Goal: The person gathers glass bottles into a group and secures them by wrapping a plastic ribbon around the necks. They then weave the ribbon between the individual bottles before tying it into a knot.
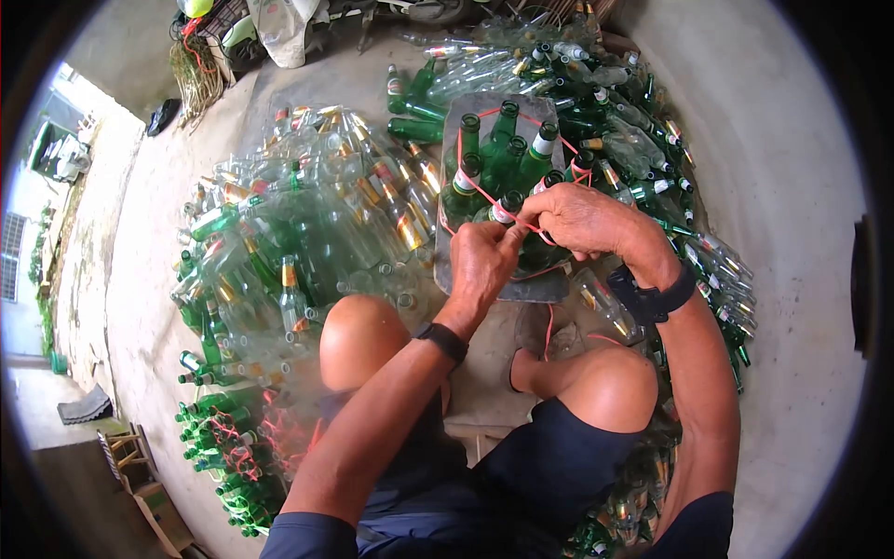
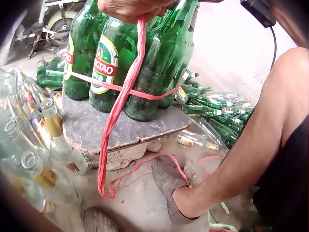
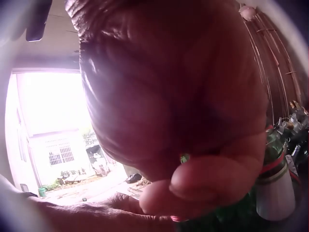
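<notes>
Upright green bottles (image 1: 504, 158) stand grouped on a grey slab (image 2: 91, 126), with pink twine (image 2: 130, 79) running around their sides and across their necks. At the near side of the group, the left hand (image 1: 480, 263) pinches the twine, and a length hangs from it to the ground. Touching it, the right hand (image 1: 587, 220) has its fingers curled on the twine at the bottle necks. In the right wrist view the right hand (image 3: 174, 106) fills most of the picture and hides the twine between its fingertips.
Clear and green bottles (image 1: 307, 224) lie heaped on the left; more green bottles (image 1: 596, 102) lie behind and along the right wall (image 1: 792, 186). Bundled bottles (image 1: 233, 438) stand at lower left. A shoe (image 2: 169, 186) rests beside loose twine on the floor.
</notes>
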Motion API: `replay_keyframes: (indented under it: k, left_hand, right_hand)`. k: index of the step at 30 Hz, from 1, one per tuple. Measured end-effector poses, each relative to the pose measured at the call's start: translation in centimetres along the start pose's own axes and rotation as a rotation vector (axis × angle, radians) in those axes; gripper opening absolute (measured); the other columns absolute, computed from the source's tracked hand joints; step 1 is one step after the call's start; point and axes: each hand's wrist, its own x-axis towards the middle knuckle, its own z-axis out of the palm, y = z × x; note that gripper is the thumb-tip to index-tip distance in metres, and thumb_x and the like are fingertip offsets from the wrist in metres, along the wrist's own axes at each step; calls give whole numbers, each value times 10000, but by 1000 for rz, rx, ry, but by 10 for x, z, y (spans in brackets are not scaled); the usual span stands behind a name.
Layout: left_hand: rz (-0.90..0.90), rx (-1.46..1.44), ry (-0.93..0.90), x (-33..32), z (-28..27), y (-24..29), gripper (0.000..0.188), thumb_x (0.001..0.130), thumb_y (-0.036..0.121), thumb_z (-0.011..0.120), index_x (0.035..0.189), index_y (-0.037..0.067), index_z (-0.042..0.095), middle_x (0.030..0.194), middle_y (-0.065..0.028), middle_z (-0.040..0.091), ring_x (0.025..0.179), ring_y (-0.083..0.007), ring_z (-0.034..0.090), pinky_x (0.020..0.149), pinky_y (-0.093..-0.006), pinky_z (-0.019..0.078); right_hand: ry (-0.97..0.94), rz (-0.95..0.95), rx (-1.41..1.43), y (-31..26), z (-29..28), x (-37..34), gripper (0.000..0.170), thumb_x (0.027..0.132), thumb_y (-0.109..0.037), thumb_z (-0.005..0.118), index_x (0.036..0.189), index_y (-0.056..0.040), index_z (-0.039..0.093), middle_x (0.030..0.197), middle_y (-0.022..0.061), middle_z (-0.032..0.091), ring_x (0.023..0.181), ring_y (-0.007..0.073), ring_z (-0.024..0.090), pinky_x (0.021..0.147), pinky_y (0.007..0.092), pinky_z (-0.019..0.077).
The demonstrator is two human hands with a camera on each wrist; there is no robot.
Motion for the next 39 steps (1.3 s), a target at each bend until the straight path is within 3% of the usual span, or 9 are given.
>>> replay_keyframes:
  k: [6,9,12,14,17,31,34,36,39]
  left_hand:
    - [46,-6,35,0,4,-4,410,946,309,742,830,-84,710,541,-37,454,582,-72,422,497,-352,387]
    - [49,15,12,1,2,-6,412,949,316,737,844,-82,708,543,-60,424,579,-82,411,503,-364,390]
    - [38,17,6,0,0,-2,401,953,302,726,831,-80,699,545,-69,413,583,-90,408,513,-371,394]
    - [46,12,4,1,-1,-2,398,955,289,720,813,-81,685,545,-67,413,583,-91,406,515,-373,393]
    - [43,3,-16,2,-4,-2,399,957,264,708,774,-87,656,546,-60,417,584,-93,402,515,-376,388]
    - [37,-174,-136,2,-15,11,396,994,251,673,826,-108,664,608,11,483,622,-76,428,508,-346,374]
    - [43,-184,-130,4,-12,11,334,933,235,726,830,-82,708,582,-143,579,532,-158,500,530,-393,439]
    - [52,-166,-160,2,-13,13,378,1000,244,664,841,-99,675,614,-3,530,613,-72,466,505,-340,391]
    - [73,-178,-145,3,-10,12,379,999,238,665,831,-101,670,613,-1,524,602,-74,459,499,-328,381]
  right_hand:
    - [-65,170,158,-7,-4,-3,335,906,-64,444,1131,-30,689,679,30,588,457,125,590,396,290,430]
    - [-77,113,39,-11,-5,0,323,843,-66,472,1064,-15,702,723,165,675,454,244,634,437,388,496]
    - [-65,99,-112,-8,-2,5,257,844,-76,506,980,-19,717,754,201,696,568,307,692,546,437,545]
    - [201,-304,-509,16,7,11,184,839,-97,560,892,-30,723,811,225,704,734,377,714,671,480,557]
    - [223,-290,-582,4,3,4,149,833,-127,599,848,-44,722,824,223,700,855,414,698,742,503,546]
    - [218,-392,-705,-6,-22,-10,110,782,-18,648,890,-19,667,882,165,668,854,405,662,735,514,516]
    - [213,-339,-723,-5,-28,-11,87,767,-40,659,850,-11,661,844,181,663,838,417,652,728,518,508]
    - [212,-314,-729,-7,-33,-12,74,764,-58,665,817,-7,657,810,191,659,819,424,646,714,521,501]
    - [214,-196,-694,-14,-46,-17,87,776,-102,692,756,-19,679,745,222,661,777,445,665,702,532,530]
